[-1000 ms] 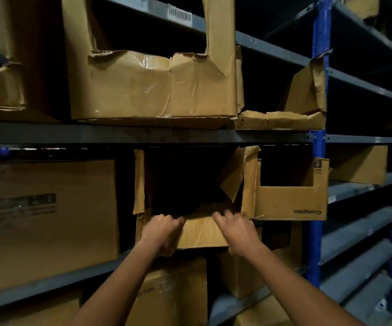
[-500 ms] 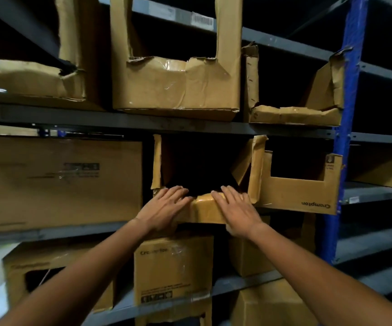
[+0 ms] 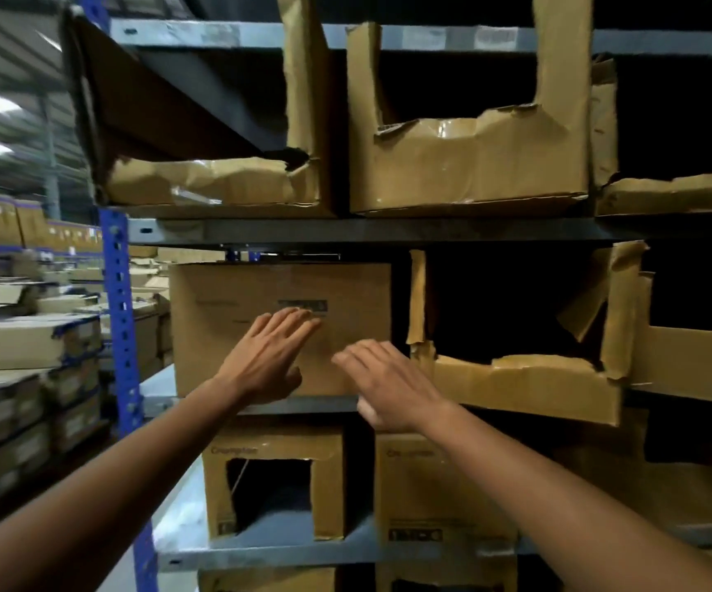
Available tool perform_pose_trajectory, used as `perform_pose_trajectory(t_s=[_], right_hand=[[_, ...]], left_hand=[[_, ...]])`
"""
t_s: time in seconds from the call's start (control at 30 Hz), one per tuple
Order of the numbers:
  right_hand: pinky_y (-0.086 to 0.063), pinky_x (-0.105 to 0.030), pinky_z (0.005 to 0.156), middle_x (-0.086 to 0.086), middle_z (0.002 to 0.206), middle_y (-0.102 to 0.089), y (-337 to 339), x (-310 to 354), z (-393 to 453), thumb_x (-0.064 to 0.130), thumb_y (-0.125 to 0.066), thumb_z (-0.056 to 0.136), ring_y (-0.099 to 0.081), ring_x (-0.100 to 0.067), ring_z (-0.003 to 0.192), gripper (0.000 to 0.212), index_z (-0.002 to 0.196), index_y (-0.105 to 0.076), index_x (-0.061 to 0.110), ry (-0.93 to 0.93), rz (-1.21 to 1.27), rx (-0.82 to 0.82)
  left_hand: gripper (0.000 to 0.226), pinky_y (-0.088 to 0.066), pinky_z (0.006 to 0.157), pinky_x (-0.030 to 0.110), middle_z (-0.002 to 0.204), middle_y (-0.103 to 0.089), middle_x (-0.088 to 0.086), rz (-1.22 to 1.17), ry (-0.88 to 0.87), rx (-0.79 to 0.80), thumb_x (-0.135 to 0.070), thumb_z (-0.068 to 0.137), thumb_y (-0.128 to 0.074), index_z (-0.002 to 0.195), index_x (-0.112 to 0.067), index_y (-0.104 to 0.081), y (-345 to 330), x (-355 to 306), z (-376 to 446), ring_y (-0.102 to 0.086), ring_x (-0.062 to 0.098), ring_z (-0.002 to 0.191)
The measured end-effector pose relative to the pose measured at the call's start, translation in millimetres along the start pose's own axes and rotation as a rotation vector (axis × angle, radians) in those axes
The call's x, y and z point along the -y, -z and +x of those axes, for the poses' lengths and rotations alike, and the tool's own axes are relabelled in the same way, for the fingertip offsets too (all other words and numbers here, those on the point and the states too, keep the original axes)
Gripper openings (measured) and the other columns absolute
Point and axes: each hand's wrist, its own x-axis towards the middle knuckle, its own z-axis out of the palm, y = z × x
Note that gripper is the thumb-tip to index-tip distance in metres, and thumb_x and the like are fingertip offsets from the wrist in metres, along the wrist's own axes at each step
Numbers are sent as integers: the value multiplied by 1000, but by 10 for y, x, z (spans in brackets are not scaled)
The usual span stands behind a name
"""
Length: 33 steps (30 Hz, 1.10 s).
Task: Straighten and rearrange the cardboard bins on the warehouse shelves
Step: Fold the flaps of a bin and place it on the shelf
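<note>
On middle shelf [image 3: 260, 405], closed box [image 3: 279, 329] sits just left of torn bin [image 3: 516, 384]. Left hand [image 3: 266, 361] flat on box front, fingers straight, holding nothing. Right hand [image 3: 388, 384] in front of box's right edge, fingers loose, touch unclear. Push evenly with both palms, low, so box slides back square, not crooked.
</note>
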Motion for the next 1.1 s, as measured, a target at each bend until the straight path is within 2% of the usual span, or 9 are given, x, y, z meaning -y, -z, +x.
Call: perform_pose_trajectory(t_s=[0.23, 0.4, 0.5, 0.63, 0.73, 0.8, 0.87, 0.97, 1.1], right_hand=[[-29, -38, 109, -5, 142, -40, 104, 52, 1192, 26, -63, 81, -37, -24, 132, 71, 144, -32, 17, -283, 3, -32], [-6, -43, 118, -6, 160, -11, 51, -38, 1697, 42, -60, 87, -10, -26, 147, 90, 154, -5, 21, -500, -22, 157], [-1, -44, 118, -6, 162, -3, -19, -80, 1828, 54, -55, 90, -4, -28, 148, 92, 154, 3, 22, -584, 6, 303], [-5, -44, 117, -7, 160, -6, -62, -112, 1902, 62, -61, 80, -7, -31, 146, 104, 154, -1, 20, -588, -74, 284], [2, -49, 118, -8, 160, 7, -142, -114, 1826, 68, -69, 70, 6, -32, 147, 124, 152, 14, 25, -556, -123, 336], [10, -53, 116, -9, 159, 18, -252, -94, 1723, 70, -72, 63, 15, -33, 146, 136, 148, 26, 30, -511, -174, 298], [13, -54, 114, -10, 158, 21, -320, -66, 1657, 73, -72, 59, 16, -34, 145, 141, 146, 31, 31, -472, -246, 240], [4, -53, 116, -10, 159, 7, -290, -16, 1664, 70, -73, 60, 5, -33, 146, 138, 148, 26, 30, -503, -244, 192], [-1, -48, 117, -11, 160, -2, -213, 14, 1750, 67, -71, 68, -3, -31, 147, 129, 152, 14, 18, -566, -239, 220]], left_hand=[[93, -26, 110, 46, 144, -40, 18, 13, 113, -116, -38, 73, -75, 148, -8, -29, 19, 867, 183, -36, 36, 132], [98, -12, 116, 46, 155, -25, 12, -50, 170, -44, -58, 79, -64, 153, -17, -15, -161, 1297, 524, -21, 30, 142], [102, -24, 106, 46, 145, -39, 17, -26, 153, -65, -64, 69, -69, 148, -13, -32, -315, 1395, 642, -35, 35, 132], [121, -34, 98, 53, 125, -54, 23, 52, 114, -183, -79, 41, -71, 138, -11, -47, -481, 1414, 683, -51, 41, 111], [148, -16, 107, 62, 143, -32, 25, 69, 55, -163, -95, 31, -48, 153, -18, -16, -566, 1399, 587, -34, 44, 127], [156, 8, 108, 67, 157, 6, 20, 114, 2, -104, -89, 32, -62, 151, -28, 17, -596, 1363, 493, -1, 46, 141], [154, 17, 106, 69, 154, 29, 18, 149, -13, -64, -83, 39, -69, 144, -33, 32, -603, 1312, 420, 20, 47, 140], [152, 13, 107, 68, 158, 8, 19, 143, 31, -110, -80, 40, -72, 147, -33, 24, -585, 1244, 406, 3, 47, 143], [140, -5, 114, 60, 146, -34, 14, 55, 157, -206, -71, 44, -78, 154, -20, -7, -505, 1189, 493, -30, 38, 134]])
